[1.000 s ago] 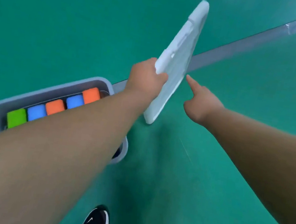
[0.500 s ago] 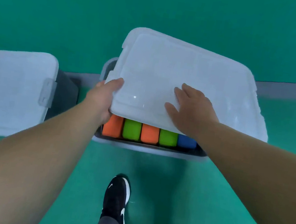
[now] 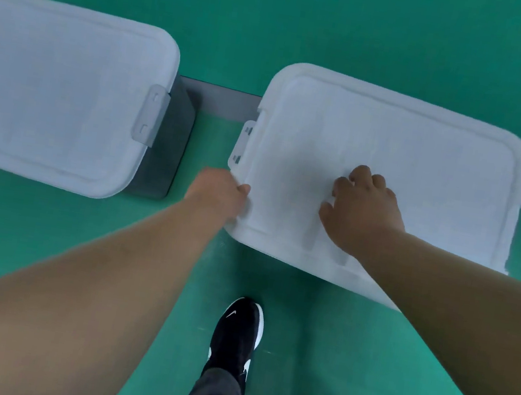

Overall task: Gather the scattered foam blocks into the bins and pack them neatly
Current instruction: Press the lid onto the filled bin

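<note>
1. The left arm reaches up from the lower left of the frame, nearly straight; the left hand (image 3: 219, 192) curls around the near left corner of the white lid (image 3: 411, 160), thumb on top of the rim, fingers hidden under the edge; it is grasping the lid.
2. The right arm comes in from the right edge, bent slightly inward; the right hand (image 3: 361, 210) lies palm down on the lid's top, fingers bent and spread, pressing rather than gripping anything.
3. The lid covers the right bin at centre right of the frame; a latch (image 3: 244, 141) shows at its left end; the foam blocks are out of sight beneath it.
4. A second bin (image 3: 165, 151), dark grey with its own lid (image 3: 57, 90) on, sits at the upper left, well apart.
5. One black shoe (image 3: 236, 333) stands on the green floor (image 3: 345, 364) at bottom centre.
</note>
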`<state>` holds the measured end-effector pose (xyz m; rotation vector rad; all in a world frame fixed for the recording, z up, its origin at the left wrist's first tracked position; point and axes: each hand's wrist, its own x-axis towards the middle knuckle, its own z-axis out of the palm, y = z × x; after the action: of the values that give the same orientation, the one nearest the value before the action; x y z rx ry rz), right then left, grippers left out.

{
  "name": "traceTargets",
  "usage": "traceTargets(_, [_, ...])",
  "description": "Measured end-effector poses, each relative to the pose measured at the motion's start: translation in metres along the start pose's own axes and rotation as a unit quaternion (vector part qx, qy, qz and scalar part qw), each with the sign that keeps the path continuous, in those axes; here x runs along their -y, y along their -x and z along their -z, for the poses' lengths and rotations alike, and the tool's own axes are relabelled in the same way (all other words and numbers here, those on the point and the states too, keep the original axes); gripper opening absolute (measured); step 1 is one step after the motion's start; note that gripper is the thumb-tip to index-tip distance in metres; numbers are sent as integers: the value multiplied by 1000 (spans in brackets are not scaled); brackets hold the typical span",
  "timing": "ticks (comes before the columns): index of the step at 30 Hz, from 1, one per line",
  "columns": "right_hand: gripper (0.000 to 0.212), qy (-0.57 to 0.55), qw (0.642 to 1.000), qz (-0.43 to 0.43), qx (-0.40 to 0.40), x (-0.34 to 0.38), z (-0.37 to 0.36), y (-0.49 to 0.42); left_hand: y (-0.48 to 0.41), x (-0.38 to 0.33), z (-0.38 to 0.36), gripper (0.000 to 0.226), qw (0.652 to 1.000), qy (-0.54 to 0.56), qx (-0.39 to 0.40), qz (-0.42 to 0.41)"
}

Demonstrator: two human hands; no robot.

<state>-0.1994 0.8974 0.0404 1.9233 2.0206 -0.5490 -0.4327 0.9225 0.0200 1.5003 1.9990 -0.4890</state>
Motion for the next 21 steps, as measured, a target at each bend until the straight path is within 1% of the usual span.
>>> traceTargets(3, [62,15,1000,14,2,7,8,-23,-5,7,5,45,999,42,21,-24])
traceTargets(6, [92,42,998,25,41,19,12,-50,-17,12,13,50,995,84,40,-34])
traceTargets(8, [111,30,996,13,88,29,10,-62,-27,12,19,64,988,146,28,-29])
traceTargets(10, [121,15,993,-6,114,38,5,-66,-36,7,28,79,979,202,24,-26])
traceTargets(12, [123,11,993,-20,119,41,0,-65,-46,1,35,87,966,256,38,-17])
traceTargets(15, [122,7,992,-16,123,39,-4,-65,-60,-6,43,79,954,294,51,-12])
traceTargets(18, [123,4,992,-15,128,39,-5,-67,-71,-5,52,69,957,286,40,-16])
traceTargets(21, [122,6,992,-14,126,40,-5,-67,-79,-12,56,51,977,207,26,-54])
